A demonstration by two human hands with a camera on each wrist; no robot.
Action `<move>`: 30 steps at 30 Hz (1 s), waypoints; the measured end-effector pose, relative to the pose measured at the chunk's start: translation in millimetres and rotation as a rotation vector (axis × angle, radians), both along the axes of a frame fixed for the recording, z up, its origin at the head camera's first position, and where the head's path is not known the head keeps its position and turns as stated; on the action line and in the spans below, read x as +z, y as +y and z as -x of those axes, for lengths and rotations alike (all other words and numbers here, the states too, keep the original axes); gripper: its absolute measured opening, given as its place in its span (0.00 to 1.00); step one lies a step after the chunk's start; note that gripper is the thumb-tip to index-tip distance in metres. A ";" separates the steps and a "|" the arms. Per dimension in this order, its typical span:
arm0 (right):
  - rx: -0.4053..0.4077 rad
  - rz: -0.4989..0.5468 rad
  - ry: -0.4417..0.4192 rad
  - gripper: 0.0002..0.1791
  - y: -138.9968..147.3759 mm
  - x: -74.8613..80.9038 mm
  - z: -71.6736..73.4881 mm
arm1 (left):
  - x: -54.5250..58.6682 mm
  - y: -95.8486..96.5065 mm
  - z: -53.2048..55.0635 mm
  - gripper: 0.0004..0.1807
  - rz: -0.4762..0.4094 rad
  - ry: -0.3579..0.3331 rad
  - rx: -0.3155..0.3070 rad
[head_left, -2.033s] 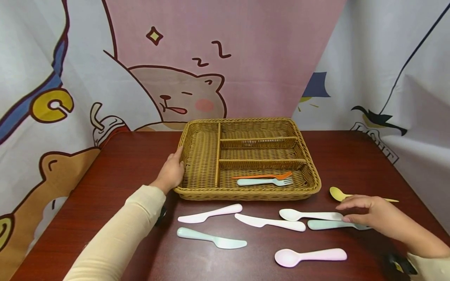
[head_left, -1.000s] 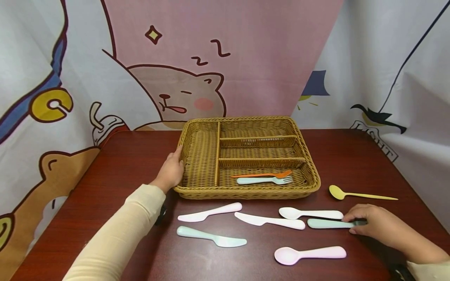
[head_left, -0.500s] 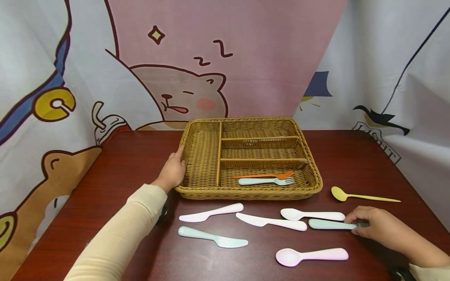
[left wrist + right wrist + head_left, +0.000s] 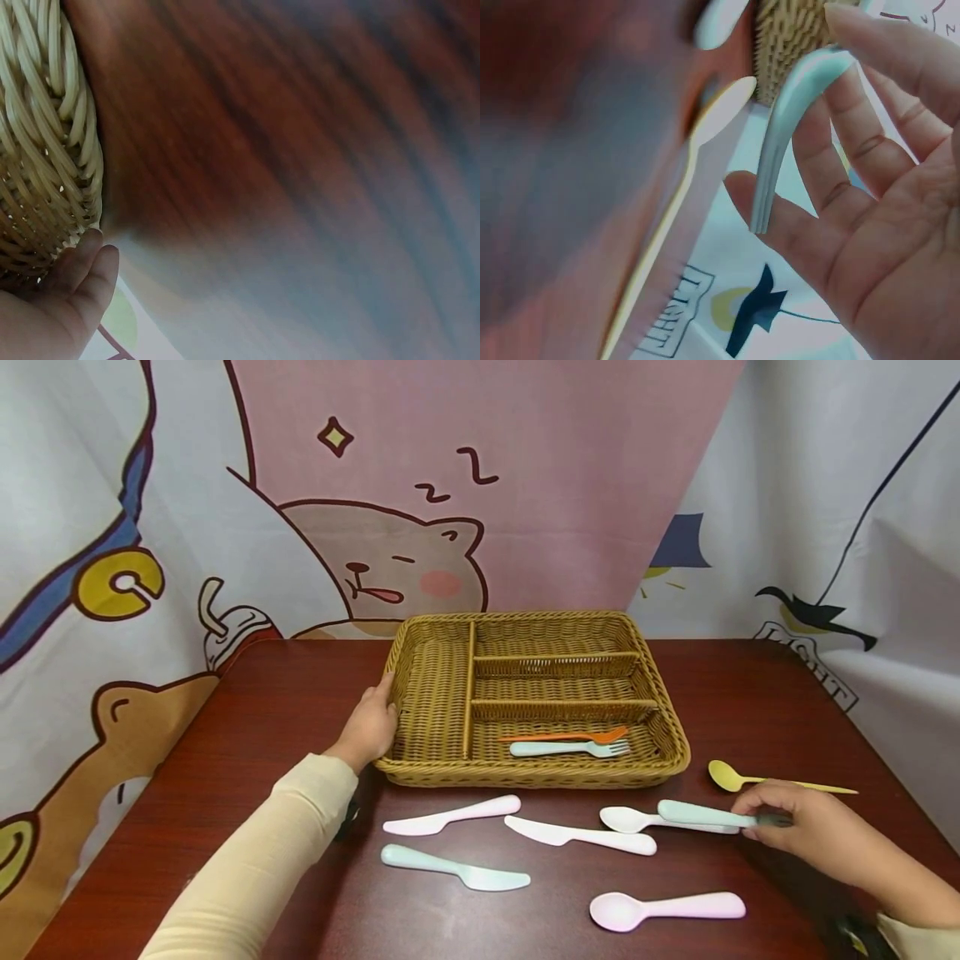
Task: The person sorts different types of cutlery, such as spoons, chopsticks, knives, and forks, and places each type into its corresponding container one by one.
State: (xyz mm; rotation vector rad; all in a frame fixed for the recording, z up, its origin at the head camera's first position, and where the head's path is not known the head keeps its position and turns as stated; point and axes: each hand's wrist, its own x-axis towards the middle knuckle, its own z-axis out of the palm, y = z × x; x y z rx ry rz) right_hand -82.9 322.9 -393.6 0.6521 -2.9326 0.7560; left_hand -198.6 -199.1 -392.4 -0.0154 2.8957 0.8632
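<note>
My right hand (image 4: 806,827) pinches a pale green fork (image 4: 705,812) near its head, lifted above the tabletop. Its handle points left and overlaps the white spoon (image 4: 626,819) in the head view. In the right wrist view, the tine end of the fork (image 4: 762,214) shows, with the thumb (image 4: 885,37) at its neck. My left hand (image 4: 366,727) holds the left side of the wicker cutlery tray (image 4: 525,774), fingers along its outer wall. An orange fork (image 4: 555,737) and another pale green fork (image 4: 551,748) lie in the tray's front compartment.
A yellow spoon (image 4: 725,776) lies beyond the right hand. A pink spoon (image 4: 617,912) is nearer the front edge. Before the tray lie a pale pink knife (image 4: 480,808), a white knife (image 4: 611,840) and a pale green knife (image 4: 427,858). A printed curtain (image 4: 562,485) hangs behind.
My right hand has taken hold of the pale green fork beside the white spoon and raised it off the table, slightly away from me. The left hand stays on the tray.
</note>
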 end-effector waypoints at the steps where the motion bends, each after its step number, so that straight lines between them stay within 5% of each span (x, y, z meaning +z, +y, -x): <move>1: -0.003 0.002 0.009 0.19 -1.7 2.1 0.6 | 0.0 0.4 0.0 0.32 0.000 -0.002 -0.001; 13: -0.024 -0.056 0.142 0.19 -32.5 32.3 20.7 | -0.5 0.6 -0.2 0.32 -0.002 0.003 0.000; 30: 0.072 0.032 0.128 0.15 -72.2 55.6 45.4 | 1.8 0.9 -2.1 0.32 -0.006 -0.011 0.000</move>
